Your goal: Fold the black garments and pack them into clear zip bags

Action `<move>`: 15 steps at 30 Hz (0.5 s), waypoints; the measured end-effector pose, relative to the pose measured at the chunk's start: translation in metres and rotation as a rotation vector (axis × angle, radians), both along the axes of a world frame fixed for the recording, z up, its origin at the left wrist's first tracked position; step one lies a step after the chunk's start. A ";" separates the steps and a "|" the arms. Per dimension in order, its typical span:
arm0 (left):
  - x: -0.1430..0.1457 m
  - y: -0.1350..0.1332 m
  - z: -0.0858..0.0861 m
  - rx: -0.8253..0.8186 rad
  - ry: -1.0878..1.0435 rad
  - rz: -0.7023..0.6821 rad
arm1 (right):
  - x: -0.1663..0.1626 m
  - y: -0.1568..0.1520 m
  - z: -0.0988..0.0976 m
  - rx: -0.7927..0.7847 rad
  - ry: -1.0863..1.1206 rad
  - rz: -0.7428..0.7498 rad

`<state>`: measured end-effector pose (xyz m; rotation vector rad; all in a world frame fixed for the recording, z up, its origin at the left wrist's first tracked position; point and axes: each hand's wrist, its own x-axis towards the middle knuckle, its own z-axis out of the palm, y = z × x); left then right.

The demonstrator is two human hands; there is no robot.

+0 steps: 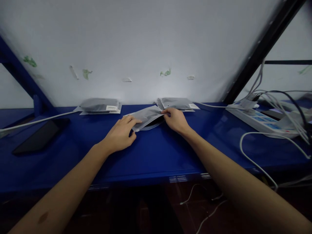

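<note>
A grey pouch (146, 116) is held at the middle of the blue tabletop (156, 152), towards the back wall. The left hand (122, 133) is closed on its near left edge. The right hand (175, 121) is pinched on its right corner. A dark, flat item (154, 124) shows beneath the pouch's near edge, between the two hands. Whether it lies inside the mouth or under the pouch cannot be told. Two stacks of like pouches lie behind, a left stack (99, 105) and a right stack (177, 103) just behind the right hand. A dark slab (40, 136) lies well to the left, and a power strip (258, 121) with white cables lies to the right.

The work in hand is judged to be the handling of the pouch's mouth around the dark item. It would be done well if the film were gripped only at its edges, the mouth drawn taut between both hands, and the pouch held low over the tabletop, clear of the right stack.
</note>
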<state>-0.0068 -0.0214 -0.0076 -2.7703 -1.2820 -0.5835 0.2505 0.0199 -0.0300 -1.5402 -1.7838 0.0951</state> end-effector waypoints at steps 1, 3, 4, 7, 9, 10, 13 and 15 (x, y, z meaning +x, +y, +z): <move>0.000 0.000 0.000 0.005 -0.008 0.006 | 0.000 0.000 0.000 0.018 -0.018 -0.002; 0.000 0.000 -0.001 0.025 -0.019 0.014 | -0.005 -0.004 0.001 0.090 -0.068 -0.002; 0.001 0.001 -0.002 0.041 -0.022 0.014 | -0.009 -0.008 0.002 0.140 -0.092 -0.001; 0.004 0.001 -0.003 0.088 -0.055 0.006 | -0.025 -0.024 0.009 0.288 -0.154 0.093; 0.005 0.001 -0.004 0.096 -0.111 0.013 | -0.037 -0.035 0.013 0.348 -0.220 0.288; 0.006 0.001 -0.004 0.094 -0.138 0.016 | -0.042 -0.040 0.015 0.363 -0.259 0.389; 0.007 0.001 -0.004 0.086 -0.184 0.023 | -0.051 -0.046 0.016 0.381 -0.359 0.529; 0.008 0.000 -0.004 0.088 -0.192 0.016 | -0.053 -0.045 0.014 0.393 -0.409 0.496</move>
